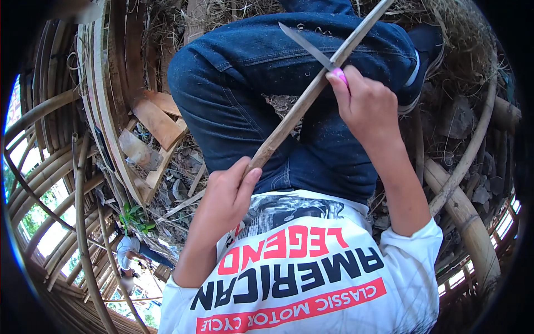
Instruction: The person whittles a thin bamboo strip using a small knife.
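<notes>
A long, pale bamboo strip (295,114) slants across my lap, from near my belly up past the top right of the view. Its lower end sits in my left hand (229,192), whose fingers are wrapped round it. My right hand (364,103) is closed on the pink handle of a knife (311,47). The blade crosses the strip just beyond my right thumb and points to the upper left, over my jeans (233,61). Small curled shavings lie on the denim near the blade. The fingers under each grip are partly hidden.
Long split bamboo strips (103,106) stand at my left, beside cut wooden blocks (158,119) on littered ground. A bamboo pole (467,228) and stones (483,195) lie at my right. Beyond a bamboo frame (80,222) at lower left, another person (130,247) is visible.
</notes>
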A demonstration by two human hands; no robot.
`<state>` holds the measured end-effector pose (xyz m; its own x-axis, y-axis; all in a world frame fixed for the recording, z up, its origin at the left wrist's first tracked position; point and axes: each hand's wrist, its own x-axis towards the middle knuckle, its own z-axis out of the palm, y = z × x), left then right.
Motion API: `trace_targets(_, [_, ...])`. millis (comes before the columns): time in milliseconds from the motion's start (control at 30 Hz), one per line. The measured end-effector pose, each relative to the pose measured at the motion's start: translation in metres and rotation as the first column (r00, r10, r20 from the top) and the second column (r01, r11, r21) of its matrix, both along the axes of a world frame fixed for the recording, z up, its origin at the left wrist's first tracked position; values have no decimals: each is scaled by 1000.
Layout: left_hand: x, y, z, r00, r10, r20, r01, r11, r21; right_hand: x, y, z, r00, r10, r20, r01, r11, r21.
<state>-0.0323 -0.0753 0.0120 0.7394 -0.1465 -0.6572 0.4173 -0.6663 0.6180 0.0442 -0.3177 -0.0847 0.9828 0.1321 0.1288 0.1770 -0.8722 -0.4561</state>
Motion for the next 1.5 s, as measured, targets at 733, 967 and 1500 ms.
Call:
trace_targets(733, [-2,6,-5,997,11,-77,-14,999,-29,-18,15,10,990,60,-126,-27,969,246])
trace_targets(967, [-7,12,-13,979,65,-192,-98,981,-167,-26,7,4,989,13,-146,41,933,359])
trace_targets(1500, [-13,19,-10,909,145,-390,-245,944,-221,-7,-26,10,998,-39,-46,49,969,243])
